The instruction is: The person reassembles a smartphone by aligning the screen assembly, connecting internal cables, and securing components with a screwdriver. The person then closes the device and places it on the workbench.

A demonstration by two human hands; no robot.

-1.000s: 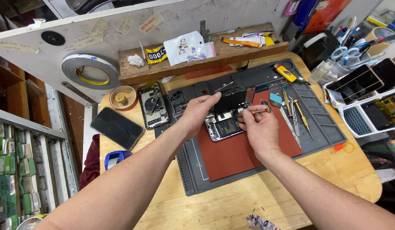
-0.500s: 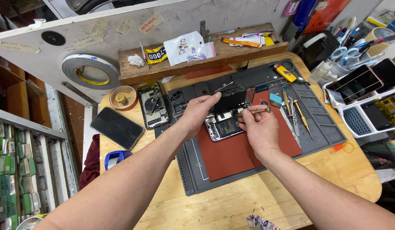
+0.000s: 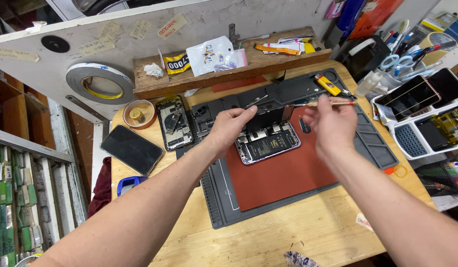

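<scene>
Centrally, an opened phone (image 3: pixel 267 143) is steadied by the left hand (image 3: pixel 229 126), fingers pinched at its top edge; a thin tool (image 3: pixel 333 103) is pinched by the right hand (image 3: pixel 333 126). At ten o'clock, a small round dish (image 3: pixel 138 114) holds a yellowish roll.

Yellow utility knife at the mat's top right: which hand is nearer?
Right. The right hand, holding a thin stick tool, is just below the yellow utility knife. The left hand rests at the opened phone, well left of it.
</scene>
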